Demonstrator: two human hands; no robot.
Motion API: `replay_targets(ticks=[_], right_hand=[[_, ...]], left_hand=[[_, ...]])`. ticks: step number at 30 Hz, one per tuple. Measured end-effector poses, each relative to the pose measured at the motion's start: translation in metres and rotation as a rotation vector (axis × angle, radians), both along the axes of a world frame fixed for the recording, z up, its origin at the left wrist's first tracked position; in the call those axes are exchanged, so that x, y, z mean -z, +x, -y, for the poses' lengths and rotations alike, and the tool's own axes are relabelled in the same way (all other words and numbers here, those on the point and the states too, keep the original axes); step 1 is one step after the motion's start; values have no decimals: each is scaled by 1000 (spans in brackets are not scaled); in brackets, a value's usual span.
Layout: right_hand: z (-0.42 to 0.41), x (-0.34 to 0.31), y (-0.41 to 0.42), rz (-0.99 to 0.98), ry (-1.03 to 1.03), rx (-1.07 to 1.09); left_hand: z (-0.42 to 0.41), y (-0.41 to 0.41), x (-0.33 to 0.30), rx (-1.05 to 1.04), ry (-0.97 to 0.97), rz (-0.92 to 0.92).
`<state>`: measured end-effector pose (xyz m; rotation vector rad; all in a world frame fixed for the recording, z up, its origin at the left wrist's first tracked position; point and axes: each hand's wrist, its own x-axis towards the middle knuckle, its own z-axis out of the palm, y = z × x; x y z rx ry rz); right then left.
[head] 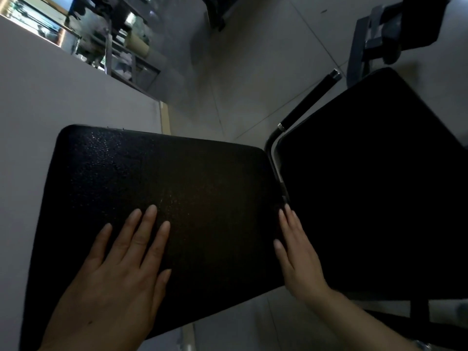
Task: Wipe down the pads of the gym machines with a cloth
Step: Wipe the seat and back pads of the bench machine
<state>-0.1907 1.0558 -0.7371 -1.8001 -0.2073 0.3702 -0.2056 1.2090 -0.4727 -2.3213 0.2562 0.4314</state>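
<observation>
A large black textured pad (177, 178) fills the middle of the head view. My left hand (119, 269) lies flat on its near part, palm down, fingers spread, holding nothing. My right hand (296, 254) rests edge-on along the pad's right side, fingers straight, in the gap beside a second black pad (374, 186) on the right. No cloth is in view.
A black-gripped metal handle bar (309, 102) runs up between the two pads. A pale wall (63, 92) stands at the left. Light tiled floor (253, 72) lies beyond, with a grey machine frame (372, 41) at the top right and cluttered shelves (121, 46) at the top left.
</observation>
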Motion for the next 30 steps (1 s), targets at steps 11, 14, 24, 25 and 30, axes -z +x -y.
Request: replay_targets(ticks=[11,14,24,25,30], right_hand=[[-60,-20,188,37,-23,-68],[-68,-24,207,43,-12,-53],[-69,-48,193,12,-8,38],[-69,-53,192,15,2,34],[-77,-81,197,25,19,-30]], left_hand=[[-8,0,0,33,27,-4],[-9,0,1,47,32,-1],[-4,-2,4,2,-12,21],[-3,-2,5,10,-36,29],[0,0,7,-25,-100,20]])
